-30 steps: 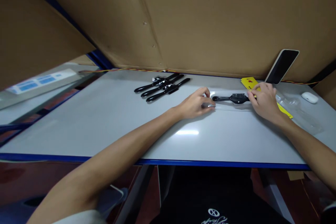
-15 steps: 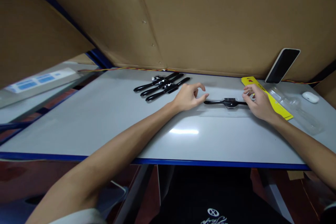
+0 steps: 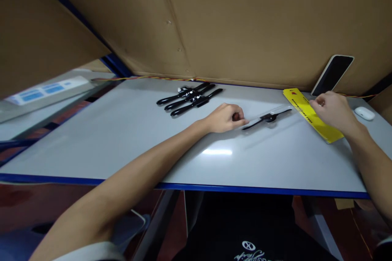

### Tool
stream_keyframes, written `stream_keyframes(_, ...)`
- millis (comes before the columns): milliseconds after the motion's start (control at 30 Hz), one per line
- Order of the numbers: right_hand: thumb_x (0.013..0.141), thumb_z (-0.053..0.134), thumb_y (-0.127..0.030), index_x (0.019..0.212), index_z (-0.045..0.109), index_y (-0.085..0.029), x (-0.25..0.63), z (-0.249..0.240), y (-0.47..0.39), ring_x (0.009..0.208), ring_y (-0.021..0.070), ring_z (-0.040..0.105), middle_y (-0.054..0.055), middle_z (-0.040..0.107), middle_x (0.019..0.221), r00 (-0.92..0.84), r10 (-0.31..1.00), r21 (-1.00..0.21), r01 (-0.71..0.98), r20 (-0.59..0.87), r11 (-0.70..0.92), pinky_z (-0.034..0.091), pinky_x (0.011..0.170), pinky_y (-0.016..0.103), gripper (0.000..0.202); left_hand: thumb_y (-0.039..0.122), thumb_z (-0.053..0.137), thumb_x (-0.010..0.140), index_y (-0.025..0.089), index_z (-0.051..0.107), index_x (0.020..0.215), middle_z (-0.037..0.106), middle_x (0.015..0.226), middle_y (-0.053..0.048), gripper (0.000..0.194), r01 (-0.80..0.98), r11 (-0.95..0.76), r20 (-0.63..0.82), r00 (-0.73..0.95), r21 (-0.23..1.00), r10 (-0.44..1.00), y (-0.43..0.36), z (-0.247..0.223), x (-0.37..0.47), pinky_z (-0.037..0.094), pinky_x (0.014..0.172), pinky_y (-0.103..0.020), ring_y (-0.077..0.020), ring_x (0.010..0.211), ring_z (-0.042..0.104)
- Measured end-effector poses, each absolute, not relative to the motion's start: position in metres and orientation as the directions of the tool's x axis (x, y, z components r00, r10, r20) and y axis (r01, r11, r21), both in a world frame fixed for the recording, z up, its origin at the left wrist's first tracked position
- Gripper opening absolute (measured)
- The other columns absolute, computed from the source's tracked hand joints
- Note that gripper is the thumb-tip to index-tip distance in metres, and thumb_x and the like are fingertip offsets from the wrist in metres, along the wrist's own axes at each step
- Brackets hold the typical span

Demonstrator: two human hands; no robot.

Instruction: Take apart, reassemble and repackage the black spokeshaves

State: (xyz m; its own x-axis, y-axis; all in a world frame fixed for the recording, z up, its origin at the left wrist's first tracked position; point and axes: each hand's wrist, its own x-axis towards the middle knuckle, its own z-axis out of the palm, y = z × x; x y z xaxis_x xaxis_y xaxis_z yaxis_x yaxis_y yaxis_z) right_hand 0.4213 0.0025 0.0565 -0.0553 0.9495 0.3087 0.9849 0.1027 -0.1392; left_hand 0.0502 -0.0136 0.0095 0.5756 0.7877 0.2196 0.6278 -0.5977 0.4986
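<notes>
My left hand (image 3: 228, 118) is closed, thumb and fingers pinching the near-left end of a clear plastic blister shell (image 3: 283, 111). Inside the shell lies a black spokeshave (image 3: 269, 117), slanting up to the right over the table. My right hand (image 3: 335, 110) is curled above the yellow printed cards (image 3: 318, 120), close to their right edge. Its fingertips are partly hidden, so what it grips, if anything, is unclear. To the left of my left hand, several black spokeshaves (image 3: 186, 104) lie side by side on the tabletop.
The grey table (image 3: 128, 142) has a blue front edge. A phone (image 3: 332, 75) leans against the cardboard wall (image 3: 245, 28) at the back right. A white earbud case (image 3: 364, 113) sits at the right. Red and yellow wires (image 3: 147, 76) run along the back edge.
The shell with its spokeshave has tilted, its right end rising, and my left hand has closed on it. My right hand has left the spokeshave and moved right, over the yellow cards.
</notes>
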Motion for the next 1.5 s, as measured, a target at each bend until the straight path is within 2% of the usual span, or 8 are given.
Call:
stream_keyframes(167, 0.083, 0.067, -0.059, 0.107, 0.065, -0.019, 0.427, 0.044, 0.008, 0.094, 0.0369, 0.065, 0.022, 0.068, 0.119, -0.034, 0.995, -0.057, 0.998, 0.093, 0.039, 0.045, 0.071, 0.044, 0.046, 0.039, 0.039, 0.099, 0.020, 0.042, 0.051, 0.044, 0.048, 0.001, 0.052, 0.637, -0.700, 0.387, 0.587, 0.321, 0.711, -0.017, 0.011, 0.051, 0.037, 0.069, -0.034, -0.0117, 0.049, 0.037)
stream_keyframes(300, 0.084, 0.061, -0.068, 0.134, 0.056, -0.019, 0.424, 0.041, 0.006, 0.091, 0.0390, 0.067, 0.022, 0.069, 0.124, -0.019, 1.000, -0.045, 0.999, 0.011, 0.020, 0.045, 0.064, 0.044, 0.070, 0.041, 0.044, 0.097, 0.020, 0.056, 0.067, 0.054, 0.058, 0.000, 0.039, 0.556, -0.754, 0.425, 0.623, 0.350, 0.657, -0.028, 0.014, 0.054, 0.041, 0.061, -0.032, -0.0136, 0.051, 0.044)
stream_keyframes(400, 0.086, 0.060, -0.061, 0.134, 0.060, -0.020, 0.423, 0.040, 0.007, 0.085, 0.0387, 0.068, 0.022, 0.071, 0.119, -0.010, 0.998, -0.013, 1.000, 0.062, 0.011, 0.045, 0.063, 0.044, 0.062, 0.044, 0.045, 0.099, 0.018, 0.067, 0.102, 0.071, 0.099, -0.011, 0.035, 0.377, -0.849, 0.470, 0.713, 0.370, 0.521, -0.041, 0.017, 0.064, 0.053, 0.081, -0.037, -0.0221, 0.089, 0.065)
stream_keyframes(600, 0.082, 0.063, -0.068, 0.122, 0.072, -0.020, 0.421, 0.039, 0.008, 0.076, 0.0365, 0.066, 0.020, 0.075, 0.097, -0.051, 0.992, 0.055, 0.997, 0.114, 0.045, 0.044, 0.063, 0.044, 0.063, 0.048, 0.055, 0.095, 0.023, 0.058, 0.143, 0.057, 0.149, -0.014, 0.054, 0.302, -0.893, 0.400, 0.812, 0.335, 0.425, -0.050, 0.013, 0.075, 0.045, 0.112, -0.053, -0.0314, 0.136, 0.055)
stream_keyframes(800, 0.089, 0.060, -0.054, 0.116, 0.077, -0.019, 0.413, 0.046, 0.003, 0.079, 0.0327, 0.067, 0.020, 0.077, 0.100, -0.034, 0.998, 0.060, 0.998, 0.058, 0.031, 0.040, 0.064, 0.039, 0.047, 0.030, 0.058, 0.091, 0.026, 0.051, 0.151, 0.047, 0.159, -0.012, 0.061, 0.348, -0.900, 0.358, 0.831, 0.262, 0.426, -0.039, 0.006, 0.063, 0.044, 0.116, -0.057, -0.0334, 0.147, 0.045)
stream_keyframes(1000, 0.092, 0.047, -0.040, 0.118, 0.077, -0.023, 0.407, 0.060, -0.004, 0.088, 0.0312, 0.068, 0.015, 0.078, 0.109, 0.019, 0.997, 0.025, 0.999, 0.075, -0.021, 0.035, 0.064, 0.036, 0.043, 0.012, 0.047, 0.089, 0.023, 0.057, 0.145, 0.055, 0.152, -0.014, 0.059, 0.495, -0.856, 0.348, 0.784, 0.148, 0.514, -0.023, 0.001, 0.055, 0.048, 0.111, -0.055, -0.0302, 0.141, 0.053)
stream_keyframes(1233, 0.090, 0.050, -0.037, 0.107, 0.079, -0.020, 0.413, 0.066, -0.008, 0.077, 0.0269, 0.067, 0.013, 0.079, 0.090, 0.029, 0.892, -0.073, 0.997, 0.451, 0.004, 0.038, 0.066, 0.036, 0.038, 0.010, 0.043, 0.085, 0.017, 0.068, 0.121, 0.072, 0.124, -0.011, 0.044, 0.721, -0.681, 0.417, 0.584, 0.129, 0.697, -0.001, 0.003, 0.037, 0.050, 0.105, -0.048, -0.0288, 0.125, 0.063)
stream_keyframes(1500, 0.082, 0.062, -0.029, 0.093, 0.075, -0.019, 0.405, 0.067, -0.016, 0.069, 0.0203, 0.069, 0.005, 0.076, 0.082, -0.035, 0.451, -0.154, 0.914, 0.892, 0.376, 0.051, 0.065, 0.032, 0.020, 0.032, 0.046, 0.091, 0.014, 0.067, 0.114, 0.073, 0.117, -0.015, 0.036, 0.780, -0.596, 0.436, 0.476, 0.191, 0.764, 0.002, 0.003, 0.034, 0.053, 0.096, -0.048, -0.0319, 0.108, 0.068)
